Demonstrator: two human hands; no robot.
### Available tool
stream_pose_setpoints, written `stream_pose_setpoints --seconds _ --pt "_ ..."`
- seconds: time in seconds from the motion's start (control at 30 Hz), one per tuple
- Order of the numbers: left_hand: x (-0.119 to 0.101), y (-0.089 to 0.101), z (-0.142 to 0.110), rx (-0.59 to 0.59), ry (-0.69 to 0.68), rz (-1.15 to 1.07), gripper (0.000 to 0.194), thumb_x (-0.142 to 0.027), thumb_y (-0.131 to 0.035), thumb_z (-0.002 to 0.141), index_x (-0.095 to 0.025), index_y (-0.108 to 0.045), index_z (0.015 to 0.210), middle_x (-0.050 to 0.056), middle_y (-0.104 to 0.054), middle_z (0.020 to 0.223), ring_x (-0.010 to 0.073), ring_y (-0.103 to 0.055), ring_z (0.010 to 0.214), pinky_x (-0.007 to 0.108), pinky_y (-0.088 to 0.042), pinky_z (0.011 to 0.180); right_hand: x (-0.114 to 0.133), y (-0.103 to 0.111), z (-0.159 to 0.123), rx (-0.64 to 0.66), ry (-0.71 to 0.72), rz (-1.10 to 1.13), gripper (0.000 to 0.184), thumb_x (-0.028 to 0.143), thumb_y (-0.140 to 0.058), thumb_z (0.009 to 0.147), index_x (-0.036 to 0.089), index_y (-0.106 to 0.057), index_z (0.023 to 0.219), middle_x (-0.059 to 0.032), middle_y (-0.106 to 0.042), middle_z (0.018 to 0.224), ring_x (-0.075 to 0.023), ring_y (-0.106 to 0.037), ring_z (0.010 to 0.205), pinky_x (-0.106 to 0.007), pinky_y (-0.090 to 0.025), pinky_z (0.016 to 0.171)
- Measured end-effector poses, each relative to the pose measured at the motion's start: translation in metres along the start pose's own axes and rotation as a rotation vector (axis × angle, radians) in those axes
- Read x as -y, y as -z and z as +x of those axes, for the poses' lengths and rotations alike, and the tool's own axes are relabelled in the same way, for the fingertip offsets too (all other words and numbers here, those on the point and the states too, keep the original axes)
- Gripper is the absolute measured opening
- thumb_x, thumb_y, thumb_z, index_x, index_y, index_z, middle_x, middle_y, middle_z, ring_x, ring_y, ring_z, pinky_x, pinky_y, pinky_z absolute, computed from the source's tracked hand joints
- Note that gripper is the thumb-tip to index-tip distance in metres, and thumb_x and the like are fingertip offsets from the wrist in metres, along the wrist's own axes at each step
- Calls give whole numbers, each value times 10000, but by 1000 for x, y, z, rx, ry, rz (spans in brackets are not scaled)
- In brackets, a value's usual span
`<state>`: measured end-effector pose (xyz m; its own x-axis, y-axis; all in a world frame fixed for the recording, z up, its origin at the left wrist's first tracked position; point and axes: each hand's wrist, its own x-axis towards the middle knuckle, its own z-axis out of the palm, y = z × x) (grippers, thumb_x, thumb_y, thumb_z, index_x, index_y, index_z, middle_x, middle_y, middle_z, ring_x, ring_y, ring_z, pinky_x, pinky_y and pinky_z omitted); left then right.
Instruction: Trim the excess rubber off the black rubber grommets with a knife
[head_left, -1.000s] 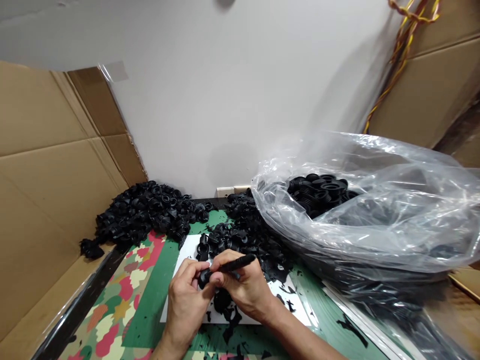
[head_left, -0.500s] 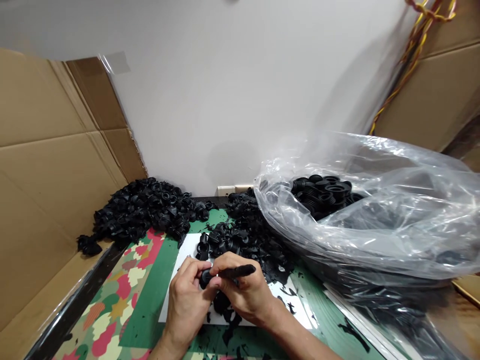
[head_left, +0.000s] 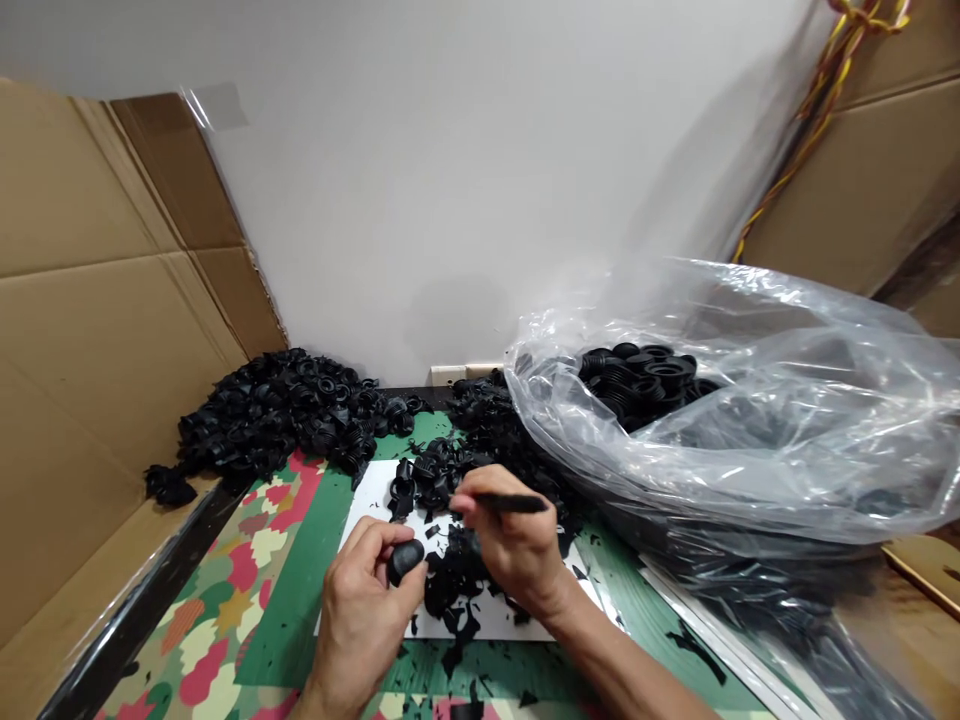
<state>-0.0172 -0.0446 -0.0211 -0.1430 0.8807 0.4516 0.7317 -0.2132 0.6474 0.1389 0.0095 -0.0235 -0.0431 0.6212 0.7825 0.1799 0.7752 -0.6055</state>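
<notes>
My left hand [head_left: 356, 605] pinches a small rounded black rubber part [head_left: 406, 563] between thumb and fingers. Closed around a slim black-handled tool [head_left: 514, 502], my right hand [head_left: 517, 550] is up and to the right of that part, apart from it; the tool's working end does not show. Below both hands lies a white sheet [head_left: 360, 515] strewn with black rubber scraps [head_left: 450, 590]. A heap of black trimmings [head_left: 487, 440] covers the sheet's far side.
At the back left, a big pile of black ribbed pieces [head_left: 277, 415] leans toward a cardboard panel [head_left: 112, 270]. On the right stands a clear plastic bag [head_left: 720, 490] with black ribbed rubber parts [head_left: 637, 380] inside. Green board [head_left: 281, 610] and patterned covering [head_left: 202, 640] lie underneath.
My right hand with the tool has moved away from the rubber part, up and right. My left hand still grips the part, now turned to show its smooth rounded side.
</notes>
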Motion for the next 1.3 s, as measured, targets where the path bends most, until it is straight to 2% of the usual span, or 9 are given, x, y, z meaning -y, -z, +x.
stream_pose_setpoints --seconds 0.1,0.2,0.27,0.47,0.67,0.9,1.03,1.17,1.3 --pt "-3 5 -1 -32 -30 -34 98 -172 -615 679 -213 -629 767 -14 -566 698 118 -473 507 232 -420 467 -7 2 3 -71 -215 93 116 238 -559 835 195 -590 732 -13 -604 631 -124 -557 482 -245 -470 480" --pt "-4 9 1 -63 -59 -65 109 -172 -632 678 -218 -635 776 -11 -564 719 123 -479 531 242 -435 495 -10 -1 1 -66 -433 233 143 312 -601 801 182 -605 740 13 -580 564 -130 -566 455 -241 -475 457" --pt "-4 10 2 -77 -49 -83 125 -172 -646 669 -219 -640 784 -7 -571 739 124 -486 541 243 -437 498 -10 -3 0 -50 -505 298 184 354 -613 786 175 -612 745 14 -581 561 -139 -578 466 -244 -483 462" --pt "4 9 2 -78 -7 -161 166 -158 -664 673 -220 -646 826 20 -591 815 166 -571 714 247 -474 578 -12 -5 -1 18 -566 394 327 482 -604 777 162 -592 713 -9 -590 590 -137 -571 479 -245 -476 469" --pt "6 7 4 -101 90 -251 174 -173 -696 627 -216 -659 792 0 -586 776 154 -570 674 235 -471 558 -10 -7 0 70 -606 447 359 510 -595 783 162 -569 701 -6 -575 595 -129 -555 475 -244 -456 472" --pt "3 6 11 -90 346 -521 260 -205 -745 512 -183 -659 757 -4 -630 690 158 -605 632 250 -504 572 -8 -10 -2 106 -650 482 382 532 -611 756 155 -578 701 3 -556 594 -120 -534 460 -241 -426 465" --pt "3 4 12 -64 479 -578 334 -215 -758 474 -171 -641 784 -7 -643 625 157 -598 594 255 -492 558 -8 -11 -2 105 -666 501 380 529 -630 738 151 -591 729 13 -545 572 -120 -527 460 -235 -416 465" --pt "5 2 13 -60 459 -549 314 -216 -757 491 -169 -641 778 -2 -634 663 161 -596 628 258 -491 588 -7 -12 -3 99 -677 522 379 525 -641 727 150 -595 740 15 -547 582 -116 -522 460 -234 -413 466" --pt "8 1 12 -100 343 -438 241 -209 -741 519 -182 -658 744 5 -588 778 150 -566 645 238 -463 553 -7 -12 -4 107 -678 529 375 518 -642 730 147 -594 742 19 -535 572 -112 -519 464 -228 -403 466"
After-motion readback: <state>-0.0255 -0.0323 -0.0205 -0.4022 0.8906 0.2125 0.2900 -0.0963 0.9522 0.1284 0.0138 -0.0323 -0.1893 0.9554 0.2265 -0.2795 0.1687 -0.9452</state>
